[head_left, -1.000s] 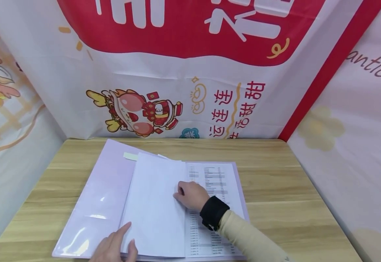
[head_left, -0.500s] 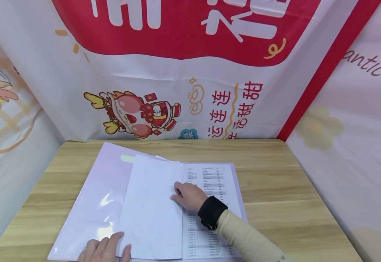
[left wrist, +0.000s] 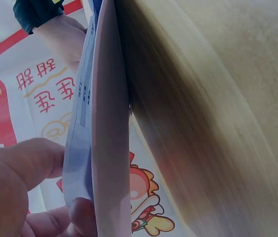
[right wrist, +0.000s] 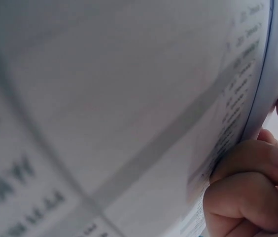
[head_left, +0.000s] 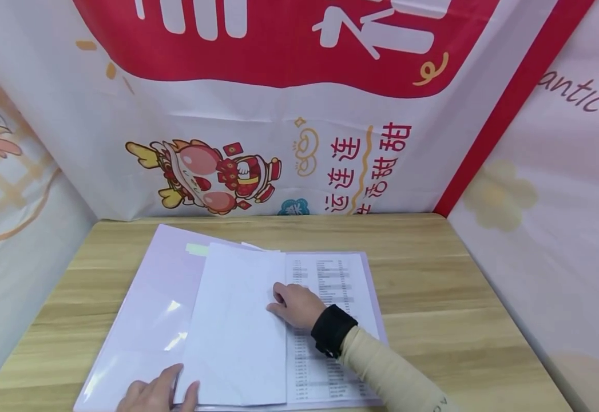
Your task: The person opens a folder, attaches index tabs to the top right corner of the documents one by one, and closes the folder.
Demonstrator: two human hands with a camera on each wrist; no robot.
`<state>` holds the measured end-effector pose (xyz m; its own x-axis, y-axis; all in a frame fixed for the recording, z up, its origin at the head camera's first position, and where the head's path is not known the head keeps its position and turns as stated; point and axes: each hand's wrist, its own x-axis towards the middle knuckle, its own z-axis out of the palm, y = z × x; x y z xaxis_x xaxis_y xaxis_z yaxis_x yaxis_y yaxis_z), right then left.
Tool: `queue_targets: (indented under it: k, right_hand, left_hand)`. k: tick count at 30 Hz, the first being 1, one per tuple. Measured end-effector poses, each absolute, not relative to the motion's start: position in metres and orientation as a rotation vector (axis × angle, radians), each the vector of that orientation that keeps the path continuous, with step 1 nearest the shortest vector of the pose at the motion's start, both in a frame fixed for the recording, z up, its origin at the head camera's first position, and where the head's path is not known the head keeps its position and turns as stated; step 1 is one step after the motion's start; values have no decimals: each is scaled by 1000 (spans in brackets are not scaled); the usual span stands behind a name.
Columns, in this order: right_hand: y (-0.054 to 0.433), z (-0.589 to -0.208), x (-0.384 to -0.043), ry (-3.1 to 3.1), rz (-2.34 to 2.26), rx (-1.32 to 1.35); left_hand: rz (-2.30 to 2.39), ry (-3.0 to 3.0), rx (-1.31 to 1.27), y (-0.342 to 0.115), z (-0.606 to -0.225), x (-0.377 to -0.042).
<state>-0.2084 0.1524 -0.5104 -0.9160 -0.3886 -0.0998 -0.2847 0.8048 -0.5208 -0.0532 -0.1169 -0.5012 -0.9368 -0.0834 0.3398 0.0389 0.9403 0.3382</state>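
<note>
An opened lilac folder lies on the wooden table. White paper sheets lie turned over its middle, blank side up. A printed list shows on the folder's right side, partly behind my right arm. At the sheets' lower left corner is my left hand; its fingers and thumb pinch the sheet edges, seen close in the left wrist view on the paper edge. My right hand, fingers curled, rests on the sheets near the fold. Its curled fingers hold nothing that I can see.
A pale green tab sticks out at the top of the sheets. The wooden table extends to the right of the folder. Behind it hangs a printed red and white cloth, with pale cloths at both sides.
My left hand has slid a little left and down, and the sheets' lower left corner has shifted slightly left with it. The right hand stays in place on the sheets.
</note>
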Motion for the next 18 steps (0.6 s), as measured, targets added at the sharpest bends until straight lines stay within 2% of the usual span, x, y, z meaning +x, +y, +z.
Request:
queue_targets:
  k: [13, 18]
  right_hand:
    - [158, -516, -211, 2787, -818, -521]
    - [167, -507, -206, 2773, -847, -486]
  left_hand:
    - [-554, -2515, 30, -112, -496, -53]
    - [-566, -2458, -57, -112, -491, -55]
